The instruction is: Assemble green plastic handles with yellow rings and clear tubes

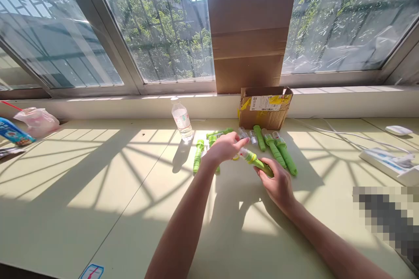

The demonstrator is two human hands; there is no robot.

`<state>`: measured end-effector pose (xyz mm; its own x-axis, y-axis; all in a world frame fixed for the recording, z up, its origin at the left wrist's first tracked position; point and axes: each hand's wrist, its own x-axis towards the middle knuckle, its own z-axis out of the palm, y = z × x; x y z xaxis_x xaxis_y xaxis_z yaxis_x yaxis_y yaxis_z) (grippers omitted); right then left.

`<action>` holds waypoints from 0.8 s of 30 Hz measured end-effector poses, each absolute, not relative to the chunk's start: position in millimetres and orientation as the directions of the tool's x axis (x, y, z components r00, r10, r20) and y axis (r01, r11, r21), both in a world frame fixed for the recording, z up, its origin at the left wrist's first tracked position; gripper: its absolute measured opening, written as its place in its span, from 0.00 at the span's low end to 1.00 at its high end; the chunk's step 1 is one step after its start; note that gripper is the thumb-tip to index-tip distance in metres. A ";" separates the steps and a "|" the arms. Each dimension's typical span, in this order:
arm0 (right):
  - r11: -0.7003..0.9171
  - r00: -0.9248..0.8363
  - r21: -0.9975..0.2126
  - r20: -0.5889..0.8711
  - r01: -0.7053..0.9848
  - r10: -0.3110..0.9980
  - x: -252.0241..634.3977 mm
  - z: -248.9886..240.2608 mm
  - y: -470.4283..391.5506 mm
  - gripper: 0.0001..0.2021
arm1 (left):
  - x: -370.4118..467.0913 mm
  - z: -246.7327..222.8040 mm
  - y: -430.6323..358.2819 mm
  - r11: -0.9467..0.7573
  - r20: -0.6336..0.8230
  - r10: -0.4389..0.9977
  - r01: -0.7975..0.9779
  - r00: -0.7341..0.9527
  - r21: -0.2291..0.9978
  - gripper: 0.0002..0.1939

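My right hand (278, 181) is wrapped round the lower part of a green plastic tube with a clear end (251, 157). That tube is tilted, its clear end and yellow ring facing up and left. Close to the clear end is my left hand (225, 146), thumb stretched out, its other fingers partly hidden; whether it touches the tube is unclear. To the right lie similar green tubes with clear ends (285, 154) and a shorter green piece (259, 137). Loose clear caps (253, 137) lie behind my hands. More green tubes (198, 156) are on the left, some covered by my left arm.
A water bottle (182, 120) stands behind on the left. An open cardboard box (265, 109) is against the wall, below a cardboard sheet (248, 30) at the window. On the right are a power strip (386, 163) and cables; far left, a pink bag (37, 120) and blue packet (15, 131).
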<state>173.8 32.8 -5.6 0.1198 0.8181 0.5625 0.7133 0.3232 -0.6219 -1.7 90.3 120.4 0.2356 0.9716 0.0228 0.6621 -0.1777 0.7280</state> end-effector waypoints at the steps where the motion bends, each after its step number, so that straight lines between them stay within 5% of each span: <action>1: 0.332 0.113 -0.622 0.565 0.709 0.818 173.8 -5.8 32.8 0.11 | -1.7 119.8 90.8 -0.174 0.042 0.975 0.640 0.216 0.748 0.16; 17: 0.333 -0.051 -0.757 0.370 0.562 0.927 174.2 3.2 27.1 0.14 | -4.4 126.8 89.6 -0.244 0.090 0.937 0.449 0.337 0.860 0.21; 24: 0.357 0.097 -0.717 0.508 0.598 0.856 172.6 0.5 30.5 0.10 | 12.7 117.1 91.7 -0.240 0.175 0.963 0.359 0.203 0.902 0.17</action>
